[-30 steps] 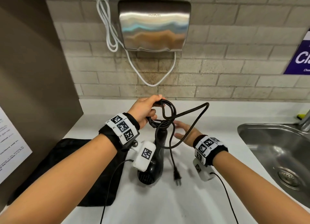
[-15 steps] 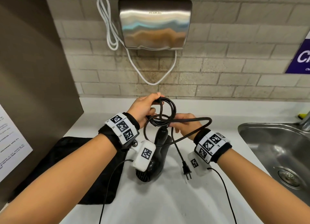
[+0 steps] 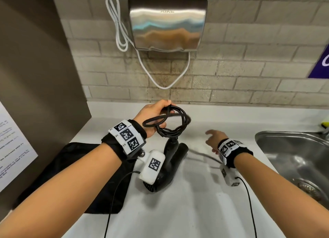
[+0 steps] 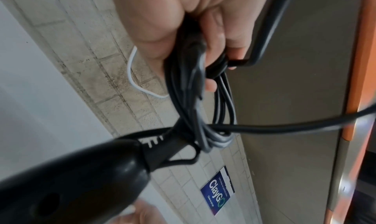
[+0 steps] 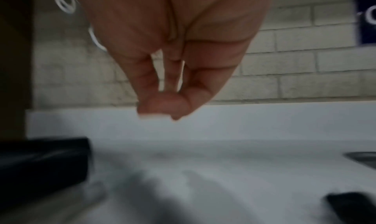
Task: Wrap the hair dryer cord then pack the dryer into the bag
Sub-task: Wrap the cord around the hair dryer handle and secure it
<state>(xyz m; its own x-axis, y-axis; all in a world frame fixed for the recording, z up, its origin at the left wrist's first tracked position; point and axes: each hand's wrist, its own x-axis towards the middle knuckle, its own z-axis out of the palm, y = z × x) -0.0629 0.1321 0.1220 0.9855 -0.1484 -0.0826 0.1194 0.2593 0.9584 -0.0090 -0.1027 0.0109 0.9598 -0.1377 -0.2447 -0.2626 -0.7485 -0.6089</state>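
Observation:
My left hand grips a bundle of black cord loops above the counter; the left wrist view shows the fingers curled round the cord loops. Below the loops stands the black hair dryer, handle up and head on the counter. A blurred tail of cord trails right along the counter. My right hand hovers to the right of the dryer, fingers loosely curled with nothing in them. The flat black bag lies on the left under my left forearm.
A steel sink is sunk into the white counter on the right. A steel hand dryer with a white cable hangs on the brick wall. A brown panel closes the left side.
My right hand has let go of the cord and moved right and away from the dryer. The last loop now sits in my left hand's bundle, and the cord tail has dropped.

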